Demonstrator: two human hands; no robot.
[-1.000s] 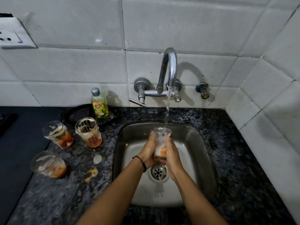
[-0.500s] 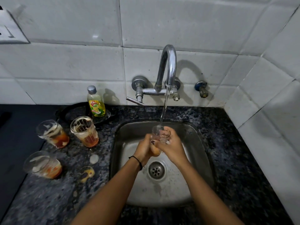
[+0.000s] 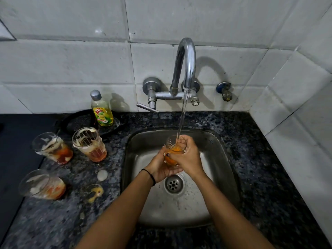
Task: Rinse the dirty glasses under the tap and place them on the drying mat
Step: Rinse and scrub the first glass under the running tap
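Water (image 3: 181, 119) runs from the tap (image 3: 185, 65) into a glass (image 3: 173, 147) held over the sink (image 3: 215, 177). Left hand (image 3: 160, 167) cups the glass from below and the left, fingers curled round its base; right hand (image 3: 188, 159) wraps it from the right, fingers closed on its side. Orange liquid sits inside it. Three dirty glasses (image 3: 89, 144) stand on the counter (image 3: 260, 159) left of the sink, near a soap bottle (image 3: 102, 109). A black mat (image 3: 16, 141) lies far left

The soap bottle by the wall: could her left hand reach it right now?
Probably not at once: the left hand is wrapped around the glass under the tap. The path to the soap bottle looks clear otherwise.
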